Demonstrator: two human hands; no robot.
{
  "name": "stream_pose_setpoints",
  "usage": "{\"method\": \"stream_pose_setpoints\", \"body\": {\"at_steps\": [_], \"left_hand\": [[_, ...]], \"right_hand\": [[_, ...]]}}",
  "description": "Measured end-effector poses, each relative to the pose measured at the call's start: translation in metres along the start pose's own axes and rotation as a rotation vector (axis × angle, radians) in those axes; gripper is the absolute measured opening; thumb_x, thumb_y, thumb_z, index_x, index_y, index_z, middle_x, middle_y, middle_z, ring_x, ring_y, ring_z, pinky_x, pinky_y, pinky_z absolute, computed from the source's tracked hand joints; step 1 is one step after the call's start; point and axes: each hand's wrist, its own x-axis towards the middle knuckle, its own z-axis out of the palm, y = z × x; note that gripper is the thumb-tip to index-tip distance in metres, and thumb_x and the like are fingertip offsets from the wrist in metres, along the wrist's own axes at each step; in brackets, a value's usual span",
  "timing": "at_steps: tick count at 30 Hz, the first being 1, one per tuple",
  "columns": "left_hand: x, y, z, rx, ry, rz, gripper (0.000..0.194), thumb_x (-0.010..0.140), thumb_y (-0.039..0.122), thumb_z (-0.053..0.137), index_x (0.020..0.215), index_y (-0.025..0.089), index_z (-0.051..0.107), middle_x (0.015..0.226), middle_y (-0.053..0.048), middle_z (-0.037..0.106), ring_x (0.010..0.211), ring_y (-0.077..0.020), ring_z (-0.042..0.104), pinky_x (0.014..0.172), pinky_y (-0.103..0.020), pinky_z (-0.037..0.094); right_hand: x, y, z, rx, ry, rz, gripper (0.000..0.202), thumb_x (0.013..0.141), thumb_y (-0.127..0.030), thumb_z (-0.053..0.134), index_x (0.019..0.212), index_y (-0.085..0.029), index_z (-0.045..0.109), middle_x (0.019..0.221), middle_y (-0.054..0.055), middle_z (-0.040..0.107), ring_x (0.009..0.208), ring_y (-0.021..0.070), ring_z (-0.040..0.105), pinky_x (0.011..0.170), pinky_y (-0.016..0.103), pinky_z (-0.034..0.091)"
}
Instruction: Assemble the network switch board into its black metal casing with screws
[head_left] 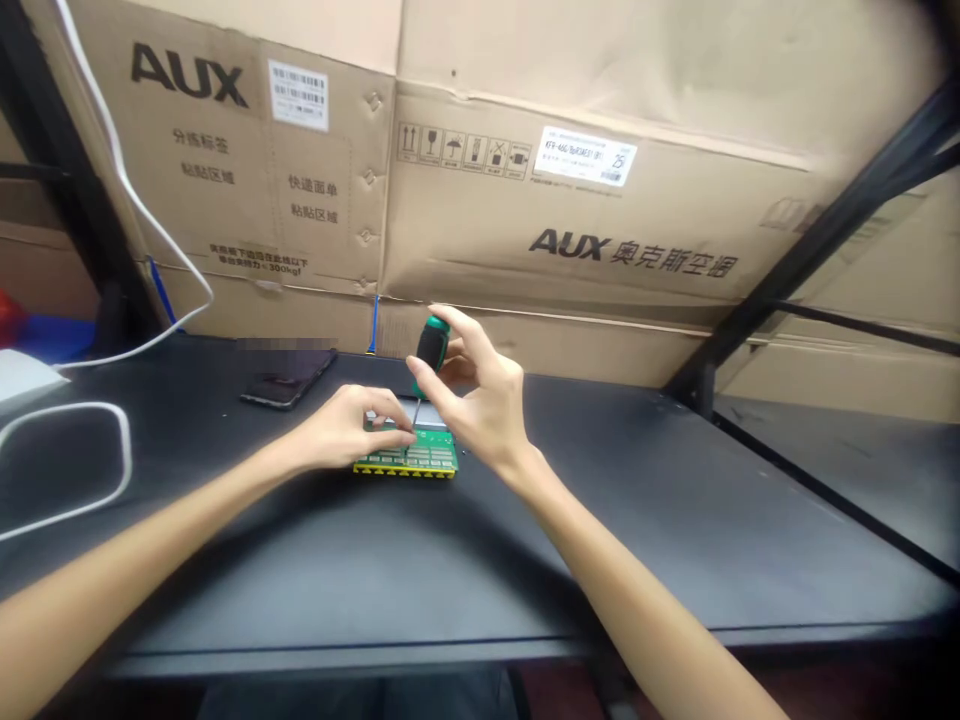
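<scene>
Your right hand (491, 400) grips the screwdriver (432, 345) at frame centre. Your left fingers (394, 437) pinch near its tip, over the board (439, 452).

The left hand (345, 428) and right hand (491, 405) are bare, with slim fingers (469, 335), and both the left forearm (172, 510) and right forearm (622, 560) are bare and slender as far as the picture's edge. Under the near edge of the table (337, 590), a strip of dark, blue-grey clothing (450, 696) shows over the lap, too dim and blurred to tell its fabric, cut or any markings.
</scene>
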Motion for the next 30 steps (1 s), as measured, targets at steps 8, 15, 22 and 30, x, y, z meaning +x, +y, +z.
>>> {"method": "stream_pose_setpoints", "body": {"at_steps": [8,15,22,30], "left_hand": [[0.0000,-0.0027,0.0005,0.031,-0.061,0.018,0.019,0.078,0.031,0.065,0.072,0.014,0.071,0.076,-0.003,0.066,0.065,-0.0130,0.052,0.060,-0.023,0.037],[-0.0008,-0.0034,0.0006,0.050,-0.058,0.018,0.018,0.078,0.030,0.065,0.074,0.014,0.072,0.076,-0.003,0.066,0.067,-0.0138,0.053,0.061,-0.023,0.038],[-0.0001,-0.0043,0.0007,0.115,-0.061,-0.009,0.019,0.077,0.033,0.066,0.078,0.016,0.075,0.072,-0.002,0.066,0.062,-0.0130,0.049,0.059,-0.024,0.036],[-0.0015,0.0017,0.0023,0.187,-0.074,-0.029,0.019,0.079,0.034,0.066,0.080,0.017,0.075,0.073,-0.002,0.066,0.066,-0.0148,0.053,0.060,-0.024,0.037]], "right_hand": [[-0.0046,-0.0017,0.0034,-0.021,-0.024,-0.043,0.040,0.083,-0.025,0.062,0.123,-0.022,0.053,0.077,-0.002,0.064,0.054,0.0096,0.060,0.060,0.023,0.055],[-0.0060,-0.0026,0.0030,-0.073,-0.025,-0.064,0.040,0.086,-0.029,0.060,0.125,-0.024,0.051,0.083,-0.001,0.066,0.054,0.0096,0.060,0.062,0.024,0.056],[-0.0059,-0.0024,0.0036,-0.089,-0.023,-0.096,0.042,0.085,-0.030,0.061,0.125,-0.023,0.050,0.082,-0.001,0.065,0.052,0.0086,0.057,0.060,0.023,0.055],[-0.0024,-0.0048,-0.0001,-0.106,-0.051,-0.053,0.052,0.082,-0.037,0.064,0.128,-0.020,0.047,0.068,-0.003,0.055,0.051,0.0104,0.051,0.057,0.025,0.052]]}}
